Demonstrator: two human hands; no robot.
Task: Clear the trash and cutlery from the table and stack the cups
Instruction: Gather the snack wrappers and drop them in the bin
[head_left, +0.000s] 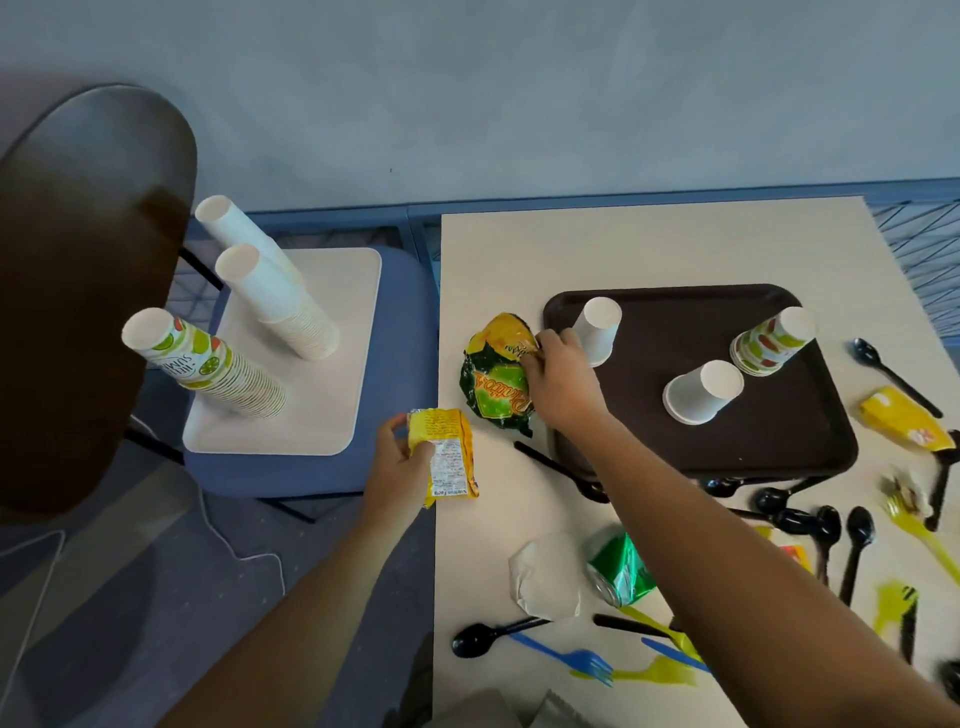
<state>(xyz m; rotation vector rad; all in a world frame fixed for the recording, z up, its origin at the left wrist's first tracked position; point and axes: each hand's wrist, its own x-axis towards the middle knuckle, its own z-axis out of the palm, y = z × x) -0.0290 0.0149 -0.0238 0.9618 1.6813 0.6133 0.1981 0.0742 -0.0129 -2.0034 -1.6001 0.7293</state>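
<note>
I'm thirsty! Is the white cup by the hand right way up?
No, upside down: the white cup stands rim-down on the brown tray.

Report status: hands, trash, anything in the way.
Left hand grips yellow wrapper. Right hand pinches chip bag beside tray. Cutlery scattered nearby, nothing blocking.

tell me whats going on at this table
A person is clearing litter off the table. Their left hand holds a yellow snack packet at the table's left edge, while the right hand grips a crumpled green and yellow chip bag beside the brown tray. Paper cups stand upside down on the tray, not yet stacked. Plastic cutlery and a crushed green can lie scattered on the table.
</note>
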